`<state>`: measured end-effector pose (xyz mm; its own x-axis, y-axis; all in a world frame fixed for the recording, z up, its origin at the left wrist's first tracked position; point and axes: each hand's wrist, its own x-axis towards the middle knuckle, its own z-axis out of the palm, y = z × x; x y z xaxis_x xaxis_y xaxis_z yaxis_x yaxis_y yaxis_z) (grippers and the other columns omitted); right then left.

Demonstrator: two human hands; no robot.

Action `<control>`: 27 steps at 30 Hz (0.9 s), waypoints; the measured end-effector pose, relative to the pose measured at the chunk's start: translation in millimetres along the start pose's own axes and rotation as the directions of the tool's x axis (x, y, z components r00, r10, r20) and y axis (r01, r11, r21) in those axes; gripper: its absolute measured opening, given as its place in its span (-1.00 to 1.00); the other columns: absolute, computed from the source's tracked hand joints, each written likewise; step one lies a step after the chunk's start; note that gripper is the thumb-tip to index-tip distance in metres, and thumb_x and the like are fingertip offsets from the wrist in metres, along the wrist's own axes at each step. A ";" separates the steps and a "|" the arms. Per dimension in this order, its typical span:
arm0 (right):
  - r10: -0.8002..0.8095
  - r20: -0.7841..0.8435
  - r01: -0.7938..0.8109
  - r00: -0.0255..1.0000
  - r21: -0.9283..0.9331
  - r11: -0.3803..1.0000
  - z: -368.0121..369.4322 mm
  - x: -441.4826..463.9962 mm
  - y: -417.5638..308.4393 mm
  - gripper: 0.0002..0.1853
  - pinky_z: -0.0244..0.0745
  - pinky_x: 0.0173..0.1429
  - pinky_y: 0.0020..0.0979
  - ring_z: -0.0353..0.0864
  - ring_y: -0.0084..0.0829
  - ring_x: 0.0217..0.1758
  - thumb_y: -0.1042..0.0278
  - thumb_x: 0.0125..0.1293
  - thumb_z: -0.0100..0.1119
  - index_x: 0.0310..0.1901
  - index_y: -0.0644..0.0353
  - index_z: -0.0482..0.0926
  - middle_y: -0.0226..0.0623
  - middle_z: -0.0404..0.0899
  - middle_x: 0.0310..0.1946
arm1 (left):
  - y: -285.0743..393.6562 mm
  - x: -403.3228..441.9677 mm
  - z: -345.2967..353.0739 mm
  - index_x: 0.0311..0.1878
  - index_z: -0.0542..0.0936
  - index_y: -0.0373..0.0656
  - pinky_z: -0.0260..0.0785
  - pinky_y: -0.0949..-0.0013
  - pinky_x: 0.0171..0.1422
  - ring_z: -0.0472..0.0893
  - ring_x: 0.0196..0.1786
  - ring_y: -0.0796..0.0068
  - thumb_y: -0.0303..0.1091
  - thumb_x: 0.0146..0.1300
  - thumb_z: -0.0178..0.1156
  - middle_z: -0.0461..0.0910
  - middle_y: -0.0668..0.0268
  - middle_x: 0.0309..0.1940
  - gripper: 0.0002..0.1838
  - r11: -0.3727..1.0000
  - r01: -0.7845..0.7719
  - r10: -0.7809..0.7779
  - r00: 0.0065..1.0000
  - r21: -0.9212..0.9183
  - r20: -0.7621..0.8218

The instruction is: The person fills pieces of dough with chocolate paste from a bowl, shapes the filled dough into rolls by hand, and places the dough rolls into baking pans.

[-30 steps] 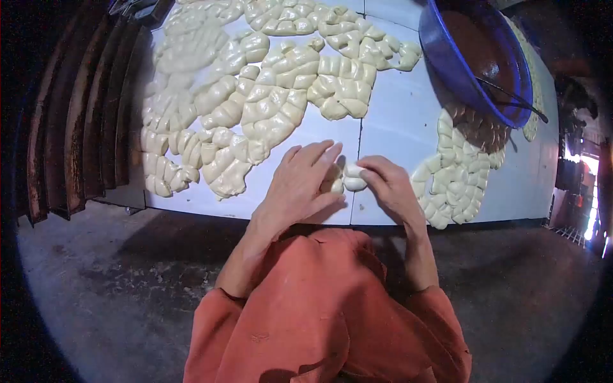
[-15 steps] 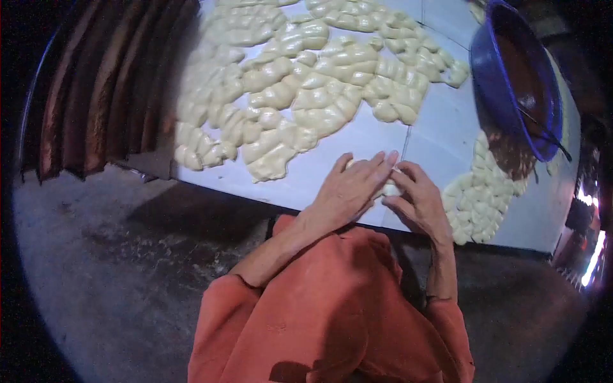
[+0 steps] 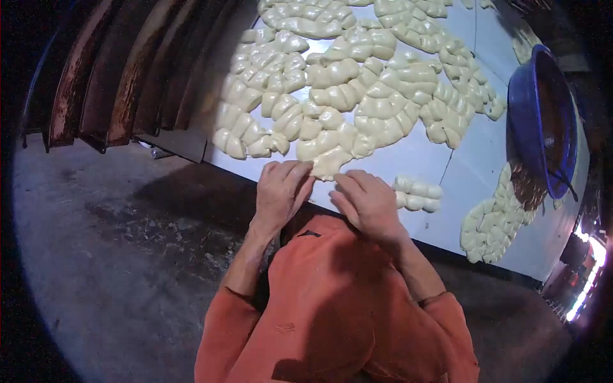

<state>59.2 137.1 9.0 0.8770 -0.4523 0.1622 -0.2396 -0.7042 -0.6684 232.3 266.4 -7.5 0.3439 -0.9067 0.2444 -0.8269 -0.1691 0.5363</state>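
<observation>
Glossy pale dough pieces lie pressed together in a broad mass on the white table. At the near edge of this mass, my left hand has its fingers closed at the left corner of a dough flap. My right hand pinches at the right corner of the same flap. A small group of smooth dough pieces rests just right of my right hand, partly hidden by it.
A blue basin of brown contents stands at the right, with a dark stick in it. More dough pieces lie below it. Long rusty metal trays stand at the left. The table's near edge runs just before my body.
Both hands have left the small dough group and moved left to the large mass's near edge. The view has shifted, and the small group now shows beside my right hand.
</observation>
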 end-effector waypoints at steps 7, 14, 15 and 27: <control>-0.099 0.023 0.101 0.995 -0.210 0.972 39.0 30.8 -3.3 -0.48 0.39 -0.08 -0.29 0.54 -0.33 -0.13 0.28 0.04 0.44 0.09 0.07 0.56 -0.37 0.58 -0.13 | 3.3 -14.7 -18.2 -0.01 0.63 -0.13 0.46 0.25 -0.10 0.65 -0.39 0.25 -0.42 0.15 0.41 0.70 0.33 -0.32 -0.68 0.850 0.224 -0.220 0.973 -0.476 0.064; 0.289 -0.087 -0.234 0.953 0.395 0.888 41.5 20.2 1.1 -0.67 0.50 -0.12 -0.25 0.60 -0.21 -0.21 0.50 0.14 0.25 -0.01 0.15 0.67 -0.21 0.59 -0.36 | -28.1 26.8 -8.2 0.05 0.64 -0.07 0.36 0.17 0.17 0.57 0.14 0.29 -0.40 0.05 0.41 0.61 0.31 0.06 -0.58 0.974 -0.135 0.156 0.982 -0.182 0.108; 0.475 0.033 -0.389 0.879 0.626 0.676 45.0 17.9 2.5 -0.66 0.51 -0.12 -0.27 0.61 -0.20 -0.20 0.49 0.17 0.24 0.02 0.17 0.65 -0.17 0.59 -0.36 | -31.9 30.0 -4.2 0.02 0.65 -0.05 0.36 0.18 0.14 0.58 0.10 0.29 -0.38 0.05 0.42 0.62 0.34 0.01 -0.60 0.962 -0.214 0.230 0.970 -0.170 0.081; 0.389 0.100 -0.398 0.916 0.371 0.839 28.2 26.2 -0.5 -0.67 0.57 -0.06 -0.27 0.68 -0.31 -0.20 0.41 0.13 0.44 -0.07 0.20 0.58 -0.10 0.64 -0.25 | -41.3 35.2 -2.6 -0.19 0.67 -0.01 0.35 0.21 0.08 0.61 0.02 0.35 -0.35 -0.02 0.45 0.64 0.43 -0.12 -0.73 0.952 -0.258 0.271 0.960 -0.164 0.064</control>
<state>94.0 140.9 -6.9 0.7514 -0.6335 -0.1845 -0.3951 -0.2080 -0.8948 279.8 242.6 -19.0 0.0777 -0.9414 0.3281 -0.8030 0.1360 0.5803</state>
